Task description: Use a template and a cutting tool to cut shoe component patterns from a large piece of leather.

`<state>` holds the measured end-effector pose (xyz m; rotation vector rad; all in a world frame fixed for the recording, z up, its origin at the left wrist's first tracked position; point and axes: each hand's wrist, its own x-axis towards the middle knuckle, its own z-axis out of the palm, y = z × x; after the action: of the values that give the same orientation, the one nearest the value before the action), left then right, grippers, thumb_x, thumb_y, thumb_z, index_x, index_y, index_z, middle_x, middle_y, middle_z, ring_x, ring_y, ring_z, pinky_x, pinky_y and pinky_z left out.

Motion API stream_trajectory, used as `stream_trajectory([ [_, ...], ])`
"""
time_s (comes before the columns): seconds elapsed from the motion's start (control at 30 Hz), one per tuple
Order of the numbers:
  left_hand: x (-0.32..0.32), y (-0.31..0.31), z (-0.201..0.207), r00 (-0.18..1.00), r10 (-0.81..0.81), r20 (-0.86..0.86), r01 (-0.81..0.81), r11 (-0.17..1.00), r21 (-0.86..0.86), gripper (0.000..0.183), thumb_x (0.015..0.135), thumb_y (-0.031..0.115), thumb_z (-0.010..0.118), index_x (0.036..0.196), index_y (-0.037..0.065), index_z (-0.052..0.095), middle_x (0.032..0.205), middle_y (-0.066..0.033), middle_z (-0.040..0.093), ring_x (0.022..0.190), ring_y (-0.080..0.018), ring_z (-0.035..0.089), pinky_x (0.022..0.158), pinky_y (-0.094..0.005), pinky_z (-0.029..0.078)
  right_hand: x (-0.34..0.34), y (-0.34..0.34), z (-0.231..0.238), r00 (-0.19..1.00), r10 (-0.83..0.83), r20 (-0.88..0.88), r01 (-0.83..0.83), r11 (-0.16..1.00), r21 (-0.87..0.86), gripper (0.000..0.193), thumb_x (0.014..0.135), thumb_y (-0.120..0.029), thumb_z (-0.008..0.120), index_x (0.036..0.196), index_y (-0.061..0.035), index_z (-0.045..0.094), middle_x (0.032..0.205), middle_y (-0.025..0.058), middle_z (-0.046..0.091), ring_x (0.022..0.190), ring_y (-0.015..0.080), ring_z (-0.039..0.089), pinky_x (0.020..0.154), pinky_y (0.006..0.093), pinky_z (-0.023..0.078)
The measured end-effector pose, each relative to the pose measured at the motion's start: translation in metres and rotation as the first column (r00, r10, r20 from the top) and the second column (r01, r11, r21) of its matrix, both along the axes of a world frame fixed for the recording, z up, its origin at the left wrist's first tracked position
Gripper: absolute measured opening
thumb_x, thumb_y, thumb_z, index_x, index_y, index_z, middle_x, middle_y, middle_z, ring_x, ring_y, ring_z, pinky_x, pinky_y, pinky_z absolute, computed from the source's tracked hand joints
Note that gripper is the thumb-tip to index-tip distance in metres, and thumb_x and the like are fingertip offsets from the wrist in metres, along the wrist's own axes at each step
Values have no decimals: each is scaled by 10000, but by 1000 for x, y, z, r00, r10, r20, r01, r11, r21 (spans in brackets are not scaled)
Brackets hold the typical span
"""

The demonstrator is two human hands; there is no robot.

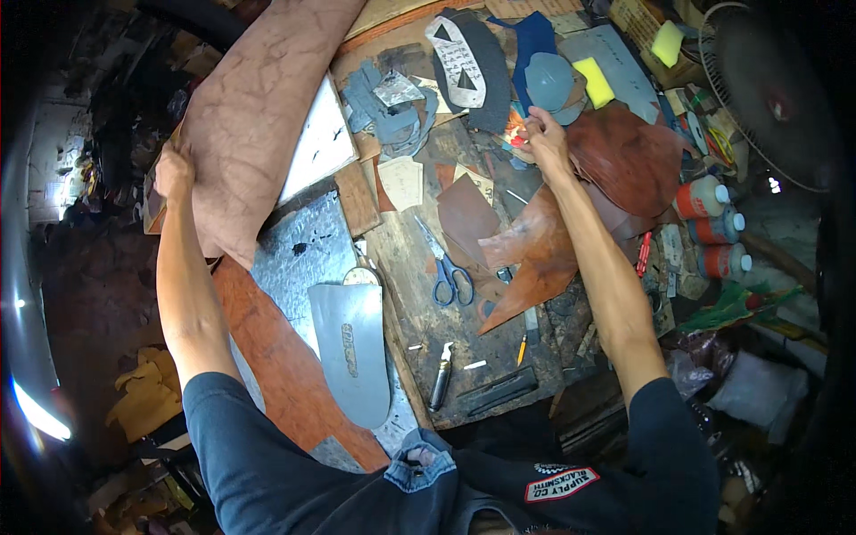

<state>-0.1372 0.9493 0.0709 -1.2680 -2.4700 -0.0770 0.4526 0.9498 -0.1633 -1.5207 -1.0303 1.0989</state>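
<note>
My left hand is closed on the left edge of a large pinkish-brown leather sheet, which slants from the top down toward the metal plate. Over the far right of the bench, my right hand has its fingers curled together beside a rounded blue-grey piece and a small colourful item. What its fingers hold, if anything, is too small to make out. Reddish-brown leather and a lighter brown offcut lie close to the right forearm.
Blue-handled scissors, a cutting knife and a pencil lie on the wooden bench. A grey rounded panel rests on the metal plate. Bottles and a fan stand at the right.
</note>
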Motion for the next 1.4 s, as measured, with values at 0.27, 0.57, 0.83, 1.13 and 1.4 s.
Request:
stream_trajectory([
  [0.27, -21, -35, -73, 740, -382, -554, 564, 801, 200, 451, 898, 217, 489, 1316, 52, 518, 1411, -250, 430, 1253, -363, 459, 1066, -494, 341, -79, -12, 48, 927, 203, -315, -216, 976, -5, 290, 931, -64, 522, 1190, 33, 610, 955, 111, 662, 775, 148, 638, 650, 273, 541],
  [0.57, 311, 23, -180, 736, -496, 462, 643, 724, -248, 1087, 659, 758, 668, 1496, 152, 331, 1563, -270, 154, 1365, -535, 278, 1117, -516, 309, -139, 17, 16, 850, 16, -527, -211, 926, -312, 243, 882, -56, 544, 1121, -13, 544, 917, 78, 554, 819, 207, 565, 778, 385, 531],
  [0.83, 281, 28, -189, 652, -458, 605, 671, 720, -178, 995, 705, 610, 718, 1440, 18, 402, 1468, -349, 309, 1325, -395, 433, 1084, -386, 387, -147, 32, 16, 843, 44, -536, -280, 886, -368, 346, 914, -150, 486, 1225, -1, 513, 1043, 128, 604, 962, 265, 610, 821, 413, 523],
  [1.13, 243, 24, -189, 485, -522, 701, 700, 713, 46, 862, 777, 502, 670, 1433, 6, 411, 1468, -303, 362, 1356, -393, 396, 1118, -386, 328, -199, 33, 41, 782, 65, -620, -276, 927, -252, 383, 967, -294, 548, 1250, -36, 558, 1064, 134, 623, 869, 261, 628, 818, 477, 541],
  [1.4, 278, 32, -193, 384, -559, 735, 710, 687, 152, 811, 789, 425, 669, 1431, 3, 408, 1481, -258, 377, 1378, -369, 371, 1141, -369, 293, -180, 59, -15, 957, 76, -281, -95, 994, -56, 403, 926, -204, 532, 1273, -3, 571, 1124, 215, 659, 933, 292, 656, 810, 376, 514],
])
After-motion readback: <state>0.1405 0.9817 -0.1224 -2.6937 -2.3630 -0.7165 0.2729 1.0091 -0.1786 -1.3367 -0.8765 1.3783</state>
